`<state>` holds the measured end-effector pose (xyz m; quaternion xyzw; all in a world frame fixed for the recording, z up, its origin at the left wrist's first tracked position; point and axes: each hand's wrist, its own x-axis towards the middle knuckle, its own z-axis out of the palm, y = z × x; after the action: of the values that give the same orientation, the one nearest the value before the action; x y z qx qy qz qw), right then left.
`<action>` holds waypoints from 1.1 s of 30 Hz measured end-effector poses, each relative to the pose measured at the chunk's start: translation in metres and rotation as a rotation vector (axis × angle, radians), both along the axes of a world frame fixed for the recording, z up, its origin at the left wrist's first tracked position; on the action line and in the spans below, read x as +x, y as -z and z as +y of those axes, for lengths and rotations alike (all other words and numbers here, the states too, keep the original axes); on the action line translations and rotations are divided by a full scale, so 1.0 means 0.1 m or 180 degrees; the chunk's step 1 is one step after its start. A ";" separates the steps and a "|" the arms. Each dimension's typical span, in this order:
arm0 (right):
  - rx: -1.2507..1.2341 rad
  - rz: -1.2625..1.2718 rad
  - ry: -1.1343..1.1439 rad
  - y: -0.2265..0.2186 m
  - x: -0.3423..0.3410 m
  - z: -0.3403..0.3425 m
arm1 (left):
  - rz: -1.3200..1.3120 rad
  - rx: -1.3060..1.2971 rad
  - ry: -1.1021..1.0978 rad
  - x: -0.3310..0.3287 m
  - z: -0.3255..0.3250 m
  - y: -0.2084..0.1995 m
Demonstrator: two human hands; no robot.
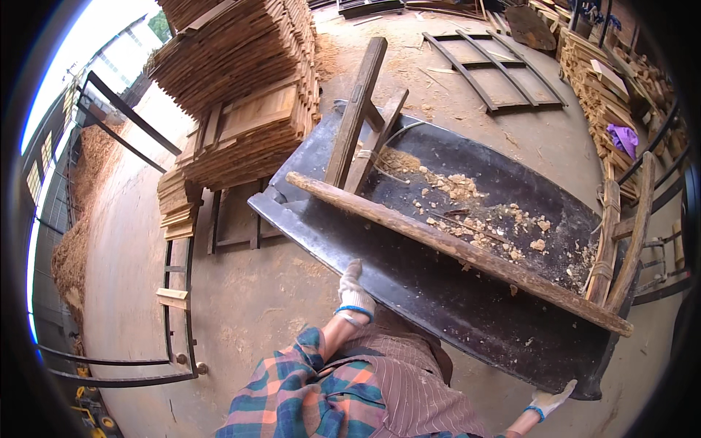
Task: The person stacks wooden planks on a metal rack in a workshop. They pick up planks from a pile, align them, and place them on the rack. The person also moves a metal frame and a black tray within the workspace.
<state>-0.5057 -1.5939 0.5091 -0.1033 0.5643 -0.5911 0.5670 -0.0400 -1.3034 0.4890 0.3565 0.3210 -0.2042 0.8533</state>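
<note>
A wide black trough with curved sides lies tilted before me, with crumbly pale-brown clumps scattered inside. Along its length runs a rough wooden pole. Crossed wooden legs rise at its far left end, bound with cord, and another pair of wooden pieces stands at the right end. My left hand, in a white glove with a blue cuff, grips the near rim. At the near right corner, my right hand, gloved alike, holds the trough's edge; its fingers are partly hidden beneath.
Tall stacks of thin boards stand at the far left beside a dark metal frame. A slatted frame lies on the floor ahead. More stacked wood with a purple cloth lines the right side. Sawdust is heaped at left.
</note>
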 end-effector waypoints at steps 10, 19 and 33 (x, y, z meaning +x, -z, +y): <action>-0.0253 0.0322 -0.0827 0.57 -0.81 -0.12 | 0.0585 -0.0200 -0.0426 -1.45 1.06 -0.03; -0.0466 0.0108 -0.1456 1.15 -1.40 0.92 | 0.0385 -0.0228 -0.0566 -1.34 1.94 0.11; 0.0482 -0.1460 0.0503 0.94 -1.57 4.06 | 0.0706 -0.0270 0.0105 -1.12 3.56 0.48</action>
<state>-0.6632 -1.1879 0.4154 0.1208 0.4699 -0.5976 0.6383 -0.1524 -0.9471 0.4415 0.3005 0.3986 -0.2699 0.8234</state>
